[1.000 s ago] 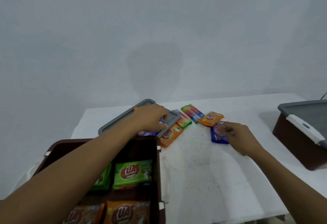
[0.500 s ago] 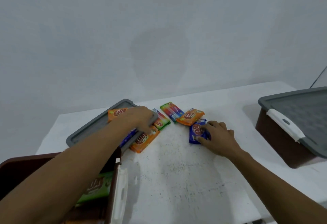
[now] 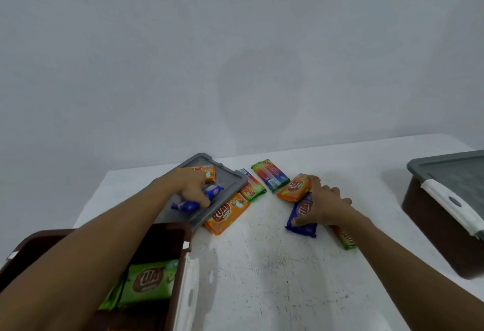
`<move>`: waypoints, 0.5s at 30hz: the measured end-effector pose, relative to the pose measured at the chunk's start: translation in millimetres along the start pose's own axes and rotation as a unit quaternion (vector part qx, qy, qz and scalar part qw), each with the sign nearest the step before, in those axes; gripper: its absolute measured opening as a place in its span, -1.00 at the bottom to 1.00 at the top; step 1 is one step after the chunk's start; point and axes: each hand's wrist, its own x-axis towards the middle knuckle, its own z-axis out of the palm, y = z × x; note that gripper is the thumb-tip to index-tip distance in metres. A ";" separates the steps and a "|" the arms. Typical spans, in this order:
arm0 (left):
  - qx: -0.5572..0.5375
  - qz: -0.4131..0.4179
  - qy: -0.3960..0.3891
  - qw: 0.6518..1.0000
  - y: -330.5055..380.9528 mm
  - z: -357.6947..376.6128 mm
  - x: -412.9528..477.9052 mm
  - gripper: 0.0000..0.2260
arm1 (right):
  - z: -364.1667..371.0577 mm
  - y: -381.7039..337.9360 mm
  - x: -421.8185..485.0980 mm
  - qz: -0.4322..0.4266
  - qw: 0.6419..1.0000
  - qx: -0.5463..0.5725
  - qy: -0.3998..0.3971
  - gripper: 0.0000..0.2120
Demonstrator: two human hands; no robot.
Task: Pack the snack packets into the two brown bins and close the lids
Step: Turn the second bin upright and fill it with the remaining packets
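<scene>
Head view: the left grip [image 3: 193, 189] is curled round a blue-and-white packet [image 3: 210, 191] lying on the loose grey lid [image 3: 231, 180], which rests flat on the bench [image 3: 262, 278] with its near corner meeting the far rim of the open brown bin [image 3: 180, 239]. A small orange packet [image 3: 208, 172] sits at the lid's far side, and a large orange packet [image 3: 226, 215] is tucked partly under its right edge. The right grip [image 3: 324, 206] lies with fingers fairly straight across a dark blue packet [image 3: 301, 213], fingertips touching an orange packet [image 3: 296, 188] just beyond; a green-edged packet [image 3: 345, 237] shows under the forearm. Between the two grips lie a green-and-red packet [image 3: 252, 190] and a rainbow packet [image 3: 271, 175]. A green packet [image 3: 150, 282] rests inside the open bin, whose white latch [image 3: 187, 291] hangs on its right wall. The closed brown bin [image 3: 440, 231] stands well apart at the right edge, lid on. Bare, speckled white bench spreads between the bins toward the near edge; a plain grey wall [image 3: 235, 55] rises behind the far edge.
</scene>
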 end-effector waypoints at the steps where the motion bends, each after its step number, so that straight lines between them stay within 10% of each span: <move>1: -0.038 0.003 0.021 0.999 -3.6 -1.0 -0.3 -0.71 | 0.0 -1.3 -1.2 -0.004 1.000 -0.009 0.003 0.27; 7: -0.308 0.046 0.082 0.947 -29.5 -21.1 -21.2 -0.82 | -22.8 -21.0 -13.8 -0.059 0.997 0.037 0.042 -0.13; 10: -0.351 0.072 0.079 0.930 -44.1 -24.0 -39.9 -0.80 | -35.4 -35.4 -29.8 -0.092 0.995 -0.005 0.040 -0.57; 15: -0.389 0.112 0.109 0.908 -77.8 -13.9 -75.4 -0.85 | -32.0 -80.7 -70.8 -0.169 0.978 0.004 0.124 -0.72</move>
